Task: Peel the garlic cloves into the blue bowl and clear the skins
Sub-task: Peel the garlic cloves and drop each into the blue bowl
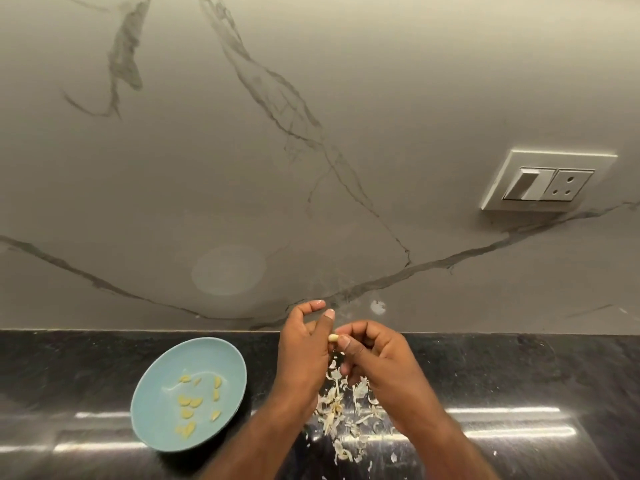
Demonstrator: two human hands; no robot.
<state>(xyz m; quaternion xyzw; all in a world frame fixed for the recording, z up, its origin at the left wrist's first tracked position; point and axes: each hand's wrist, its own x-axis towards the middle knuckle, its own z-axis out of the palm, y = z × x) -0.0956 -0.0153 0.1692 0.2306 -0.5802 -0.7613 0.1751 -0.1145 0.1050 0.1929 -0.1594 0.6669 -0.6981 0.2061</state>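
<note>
While right fingers (344, 341) pinch a clove (333, 338), blue bowl (156, 412) of cloves (188, 400)

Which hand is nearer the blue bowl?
Left. The left hand is just right of the blue bowl; the right hand, pinching a garlic clove, is farther right beyond it.

Place: a home kitchen by the look of it; I am at the worktop, facing the wall.
Worktop: polished black stone counter (104, 358), glossy, with streaks of reflected light.
Wall: marble-look backsplash (311, 98) with grey veins, rising from the counter's back edge.
Power: a white switch and socket plate (547, 181) set in the backsplash on my right.
Food work: a blue bowl (214, 344) with peeled cloves (188, 401) in it, papery garlic skins (337, 410) strewn on the counter just beside it, one garlic clove (333, 338) pinched in my right hand (377, 358).
</note>
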